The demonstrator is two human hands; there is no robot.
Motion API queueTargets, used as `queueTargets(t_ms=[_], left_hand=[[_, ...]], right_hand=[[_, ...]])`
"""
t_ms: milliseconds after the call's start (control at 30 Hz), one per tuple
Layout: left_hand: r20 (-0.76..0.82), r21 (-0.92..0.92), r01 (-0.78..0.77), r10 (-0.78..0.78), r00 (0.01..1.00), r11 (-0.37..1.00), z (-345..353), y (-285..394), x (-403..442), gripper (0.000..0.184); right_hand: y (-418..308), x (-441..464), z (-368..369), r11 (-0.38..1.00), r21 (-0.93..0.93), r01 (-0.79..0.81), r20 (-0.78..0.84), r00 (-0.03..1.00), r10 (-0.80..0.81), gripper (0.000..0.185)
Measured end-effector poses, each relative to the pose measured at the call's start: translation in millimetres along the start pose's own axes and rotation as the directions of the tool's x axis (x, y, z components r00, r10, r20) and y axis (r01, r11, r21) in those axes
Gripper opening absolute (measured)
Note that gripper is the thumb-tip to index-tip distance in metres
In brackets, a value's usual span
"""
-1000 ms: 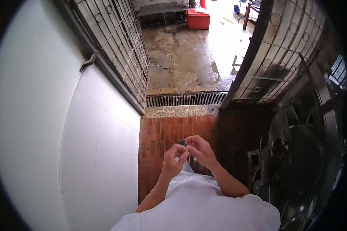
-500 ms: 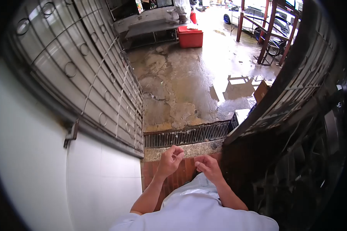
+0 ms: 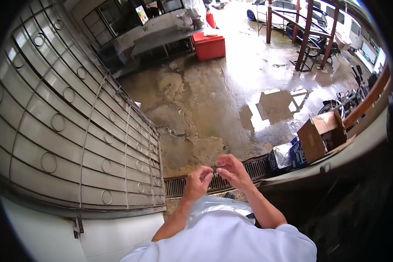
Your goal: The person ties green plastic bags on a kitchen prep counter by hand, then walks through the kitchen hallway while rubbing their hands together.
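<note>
My left hand is raised in front of my body, its thumb and fingertips brought together in a pinch. Close beside it on the right is my right hand, with curled fingers pointing toward the left one. The fingertips nearly meet, and a tiny dark speck shows between them, too small to name. Beneath the hands runs a metal drain grate. A pale plastic-like apron hangs below my white shirt.
A barred metal gate stands at the left. On the right are an open cardboard box and blue cartons. Ahead lie wet concrete, a red cooler box, a metal table and a motorbike.
My view has moved forward through the doorway, bringing the cartons and motorbike into sight. My hands have come closer together, and the right one has risen.
</note>
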State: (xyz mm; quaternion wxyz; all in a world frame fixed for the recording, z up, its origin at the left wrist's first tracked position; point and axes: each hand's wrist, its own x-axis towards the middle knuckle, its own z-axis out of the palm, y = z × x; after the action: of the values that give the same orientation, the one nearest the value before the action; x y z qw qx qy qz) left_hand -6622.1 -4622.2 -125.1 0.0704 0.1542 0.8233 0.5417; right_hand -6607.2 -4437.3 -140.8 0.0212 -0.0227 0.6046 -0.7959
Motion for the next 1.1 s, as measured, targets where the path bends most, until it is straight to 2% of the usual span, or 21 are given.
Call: queueTargets(t_ms=[67,200,233,300,433,467,533,567,667,833,867,900,1000,1100], left_hand=[[-0.033,-0.043,0.024,-0.025,0.999,0.999,-6,-6,44,0.017],[-0.025,-0.046,0.028,-0.029,0.999,0.999,-3,-47,120,0.018],[-0.012,-0.047,0.02,-0.021,1.0,0.999,-1,-58,139,0.018],[0.06,-0.049,0.043,-0.04,0.997,0.998,4,-84,178,0.019],[0.222,-0.023,0.094,-0.086,0.971,0.995,13,-154,278,0.021],[0.254,-0.012,0.084,-0.078,0.964,0.996,14,-175,311,0.021],[0.294,-0.031,0.063,-0.052,0.955,0.998,13,-221,384,0.02],[0.219,-0.003,0.033,-0.031,0.975,0.999,12,-242,427,0.02],[0.068,0.065,-0.078,0.074,0.995,0.995,-2,-268,550,0.016],[0.147,-0.098,-0.158,0.171,0.974,0.983,-27,-246,707,0.013],[0.106,-0.129,-0.173,0.187,0.977,0.976,-29,-243,734,0.012],[0.099,-0.111,-0.208,0.219,0.971,0.972,-31,-257,766,0.01],[0.087,-0.173,-0.147,0.163,0.983,0.974,-40,-301,856,0.01],[0.016,0.016,-0.117,0.116,0.993,0.993,-58,-342,946,0.01]], right_hand=[[-15,42,-14,0.997,-0.069,0.026,0.015,1.0,-0.025,0.036],[5,115,-43,0.999,-0.035,-0.017,-0.009,1.0,0.016,0.03],[13,130,-50,0.996,-0.034,-0.08,0.011,0.997,0.08,0.028],[29,168,-61,0.978,-0.041,-0.206,0.057,0.977,0.208,0.025],[53,273,-87,0.973,-0.111,-0.2,0.018,0.979,0.203,0.02],[72,306,-102,0.981,-0.038,-0.189,0.052,0.98,0.191,0.017],[103,372,-123,0.973,-0.132,-0.191,-0.002,0.981,0.193,0.017],[115,414,-133,0.968,-0.183,-0.173,-0.024,0.985,0.171,0.017],[139,513,-157,0.982,-0.122,-0.147,-0.123,0.984,0.133,0.019],[129,625,-190,0.974,-0.077,-0.214,-0.22,0.956,0.193,0.02],[138,652,-198,0.975,-0.085,-0.206,-0.272,0.946,0.176,0.02],[144,687,-208,0.97,-0.048,-0.238,-0.264,0.94,0.218,0.019],[183,797,-245,0.96,-0.036,-0.278,-0.243,0.934,0.262,0.015],[188,934,-261,0.972,-0.105,-0.212,-0.141,0.97,0.196,0.012]])
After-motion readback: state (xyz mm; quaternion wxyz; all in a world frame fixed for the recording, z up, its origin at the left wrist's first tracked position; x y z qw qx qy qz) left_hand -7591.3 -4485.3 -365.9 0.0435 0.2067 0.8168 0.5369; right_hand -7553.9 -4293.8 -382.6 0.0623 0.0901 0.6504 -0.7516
